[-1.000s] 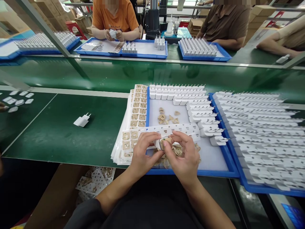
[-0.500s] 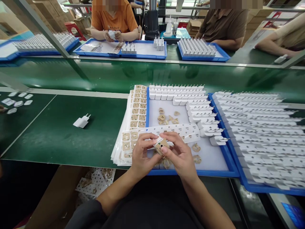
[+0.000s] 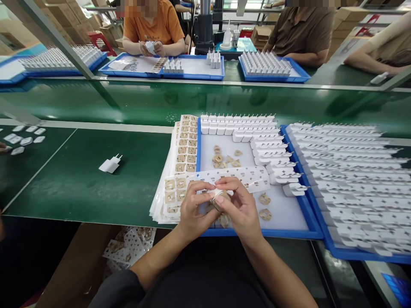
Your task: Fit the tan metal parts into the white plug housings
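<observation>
Both of my hands meet over the near part of a blue-rimmed tray (image 3: 253,233), closed around a white power adapter (image 3: 217,192). My left hand (image 3: 194,209) grips its left side. My right hand (image 3: 242,209) holds the other side, with the thumb pressed across the front. Tan sticker material shows on the adapter, partly covered by my fingers. Just behind the hands lies a white backing sheet (image 3: 253,176) with small cutouts, its left end still bearing tan stickers (image 3: 170,190). Loose tan sticker scraps (image 3: 265,214) are scattered in the tray and partly under my hands.
Rows of white adapters (image 3: 240,128) line the tray's back and right. A fuller tray of adapters (image 3: 359,184) adjoins it. Stacked sticker sheets (image 3: 186,145) lie left of the tray; a single adapter (image 3: 110,164) rests on the green table. Co-workers sit opposite.
The adapter has tilted in my fingers: its tan face with the dark opening faced me before, and now more of a white side shows. My right thumb has shifted across it.
</observation>
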`<state>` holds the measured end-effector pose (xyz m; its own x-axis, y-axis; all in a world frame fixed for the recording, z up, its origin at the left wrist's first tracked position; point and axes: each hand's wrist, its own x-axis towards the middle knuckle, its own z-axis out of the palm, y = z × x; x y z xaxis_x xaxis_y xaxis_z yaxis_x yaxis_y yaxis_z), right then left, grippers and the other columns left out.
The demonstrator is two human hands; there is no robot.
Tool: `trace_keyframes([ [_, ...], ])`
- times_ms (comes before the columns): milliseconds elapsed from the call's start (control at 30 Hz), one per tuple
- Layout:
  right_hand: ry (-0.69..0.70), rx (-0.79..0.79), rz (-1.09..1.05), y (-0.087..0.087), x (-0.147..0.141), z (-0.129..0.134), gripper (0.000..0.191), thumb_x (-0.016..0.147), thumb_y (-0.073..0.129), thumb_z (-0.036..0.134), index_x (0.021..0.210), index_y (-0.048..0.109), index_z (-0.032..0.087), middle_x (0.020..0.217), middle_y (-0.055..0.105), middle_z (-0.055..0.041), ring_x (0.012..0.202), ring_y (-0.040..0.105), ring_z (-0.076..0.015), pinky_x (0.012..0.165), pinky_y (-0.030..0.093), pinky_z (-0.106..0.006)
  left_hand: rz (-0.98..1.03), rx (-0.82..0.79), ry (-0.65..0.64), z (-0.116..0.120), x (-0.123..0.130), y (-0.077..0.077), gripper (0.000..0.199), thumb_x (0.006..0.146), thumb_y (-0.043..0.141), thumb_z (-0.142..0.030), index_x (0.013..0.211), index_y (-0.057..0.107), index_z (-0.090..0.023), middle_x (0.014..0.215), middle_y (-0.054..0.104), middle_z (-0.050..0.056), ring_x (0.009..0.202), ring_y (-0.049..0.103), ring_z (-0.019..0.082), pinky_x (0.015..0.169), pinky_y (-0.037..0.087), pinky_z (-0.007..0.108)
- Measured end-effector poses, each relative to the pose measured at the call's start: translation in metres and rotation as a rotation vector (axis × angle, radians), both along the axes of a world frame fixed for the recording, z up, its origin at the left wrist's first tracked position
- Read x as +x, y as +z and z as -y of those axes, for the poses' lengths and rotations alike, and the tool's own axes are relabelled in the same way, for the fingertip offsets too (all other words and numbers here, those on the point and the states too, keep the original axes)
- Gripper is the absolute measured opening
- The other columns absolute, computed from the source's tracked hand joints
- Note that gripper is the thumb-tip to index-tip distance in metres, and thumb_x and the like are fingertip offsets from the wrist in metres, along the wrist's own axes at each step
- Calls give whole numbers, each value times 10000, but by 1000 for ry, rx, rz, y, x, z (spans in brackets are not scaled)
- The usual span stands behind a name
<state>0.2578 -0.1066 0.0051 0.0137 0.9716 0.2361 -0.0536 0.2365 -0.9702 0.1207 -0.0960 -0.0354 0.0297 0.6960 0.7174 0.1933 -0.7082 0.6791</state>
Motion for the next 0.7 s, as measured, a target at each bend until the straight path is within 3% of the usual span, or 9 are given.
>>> trace_keyframes([
  [267, 45, -14, -59, -5, 7, -2, 188, 922, 618, 242, 1024, 765, 298, 1108, 707, -61, 1114, 657, -232, 806, 581, -339, 0, 9, 7, 0, 0, 1, 390, 817, 788, -178, 1109, 546, -267, 1100, 632, 61, 1010, 634, 209, 853, 551, 408],
  [467, 8, -15, -69, 0, 5, -1, 153, 878, 645, 218, 932, 772, 283, 1031, 724, -58, 1031, 683, -226, 749, 589, -329, -71, 50, 35, 0, -1, 5, 375, 831, 757, -147, 1101, 530, -272, 1103, 632, 56, 1002, 624, 207, 830, 553, 405],
  [700, -4, -6, -64, 1, 5, -2, 146, 861, 652, 221, 895, 783, 276, 996, 733, -55, 993, 693, -223, 793, 597, -356, -95, 107, 40, -1, -2, 7, 355, 837, 738, -124, 1097, 542, -265, 1101, 616, 58, 992, 608, 199, 813, 562, 393],
])
